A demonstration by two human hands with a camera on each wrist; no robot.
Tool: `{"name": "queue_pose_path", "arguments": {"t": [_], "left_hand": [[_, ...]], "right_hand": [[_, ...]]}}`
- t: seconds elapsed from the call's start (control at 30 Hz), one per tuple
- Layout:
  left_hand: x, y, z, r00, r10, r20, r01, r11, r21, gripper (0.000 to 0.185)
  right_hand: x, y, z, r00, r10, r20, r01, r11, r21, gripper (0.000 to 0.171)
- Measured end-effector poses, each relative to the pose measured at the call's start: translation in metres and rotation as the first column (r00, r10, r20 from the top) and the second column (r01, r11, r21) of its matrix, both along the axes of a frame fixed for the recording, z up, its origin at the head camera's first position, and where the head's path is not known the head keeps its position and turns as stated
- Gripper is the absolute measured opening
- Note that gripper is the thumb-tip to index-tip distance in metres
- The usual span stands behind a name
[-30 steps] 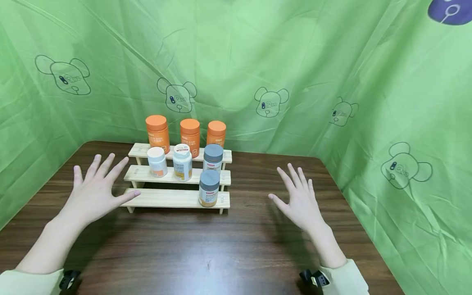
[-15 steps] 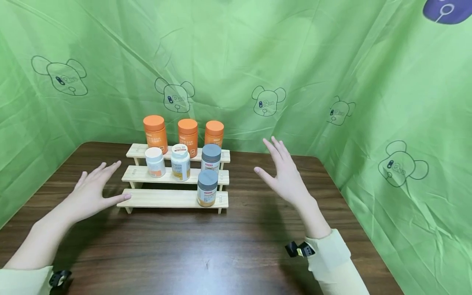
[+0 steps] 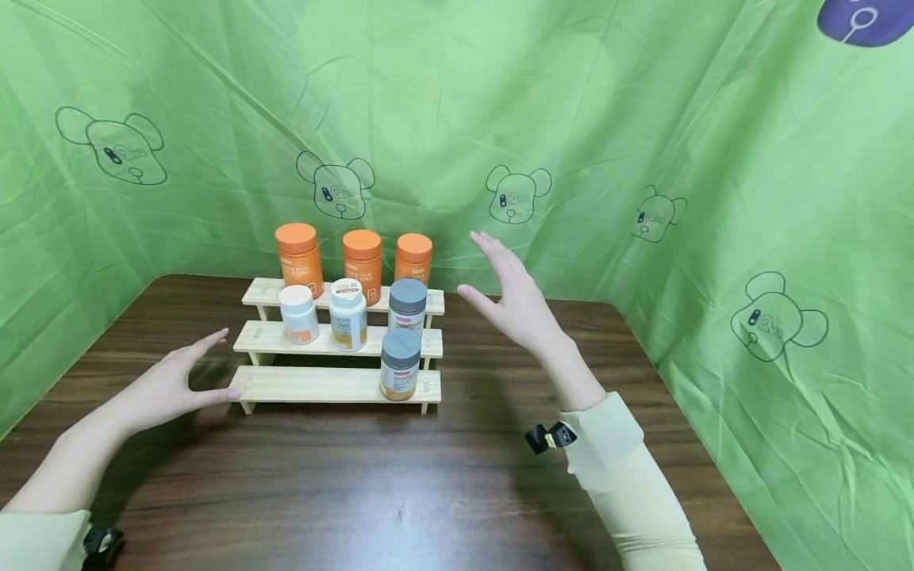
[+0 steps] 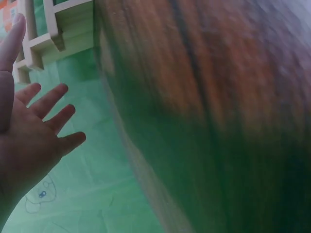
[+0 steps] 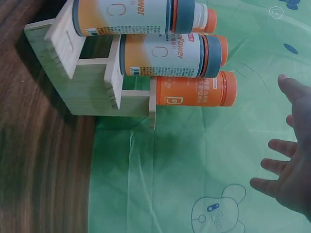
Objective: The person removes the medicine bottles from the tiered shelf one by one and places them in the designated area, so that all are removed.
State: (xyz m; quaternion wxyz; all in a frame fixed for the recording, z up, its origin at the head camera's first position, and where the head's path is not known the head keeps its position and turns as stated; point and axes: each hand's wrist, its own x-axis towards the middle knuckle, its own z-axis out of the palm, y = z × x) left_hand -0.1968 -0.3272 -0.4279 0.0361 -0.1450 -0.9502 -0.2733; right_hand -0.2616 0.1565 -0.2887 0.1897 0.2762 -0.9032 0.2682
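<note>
A three-step wooden rack (image 3: 321, 385) stands on the dark wood table (image 3: 400, 484). Three orange bottles (image 3: 362, 266) line its top step. Two white bottles (image 3: 349, 314) and a grey-capped bottle (image 3: 408, 304) stand on the middle step. Another grey-capped bottle (image 3: 400, 364) stands on the bottom step. My left hand (image 3: 174, 381) hovers open at the rack's left end, holding nothing. My right hand (image 3: 510, 297) is raised open to the right of the top step, empty. The right wrist view shows the rack's right end (image 5: 92, 94) and an orange bottle (image 5: 194, 90).
Green cloth with bear drawings (image 3: 571, 119) walls the table at the back and on both sides. The table's right edge (image 3: 685, 444) runs along the cloth. Bare wood lies in front of the rack.
My right hand has risen and moved left toward the rack's top right. My left hand has sunk lower and turned more edge-on by the rack's left end.
</note>
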Motion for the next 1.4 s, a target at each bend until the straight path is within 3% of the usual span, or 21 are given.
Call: {"name": "queue_pose_path", "arguments": {"t": [0.27, 0.7, 0.97, 1.17, 1.4], "left_hand": [[-0.001, -0.002, -0.005, 0.993, -0.021, 0.113, 0.018, 0.999, 0.03, 0.099], [-0.004, 0.0, -0.007, 0.987, -0.12, 0.109, 0.106, 0.986, 0.128, 0.073], [-0.01, -0.006, -0.008, 0.977, -0.167, 0.136, 0.144, 0.976, 0.165, 0.064], [-0.015, -0.013, -0.014, 0.967, -0.195, 0.164, 0.162, 0.967, 0.198, 0.063], [-0.015, -0.02, -0.014, 0.953, -0.216, 0.21, 0.165, 0.958, 0.236, 0.057]], "right_hand": [[-0.02, -0.018, 0.004, 0.996, 0.084, 0.006, -0.084, 0.994, -0.065, 0.072], [-0.051, -0.042, -0.012, 0.976, 0.194, 0.096, -0.17, 0.961, -0.22, 0.068], [-0.064, -0.062, -0.02, 0.952, 0.243, 0.188, -0.161, 0.915, -0.371, 0.063], [-0.055, -0.072, -0.011, 0.935, 0.28, 0.216, -0.162, 0.883, -0.441, 0.06], [-0.047, -0.078, -0.008, 0.936, 0.264, 0.234, -0.13, 0.875, -0.467, 0.056]]}}
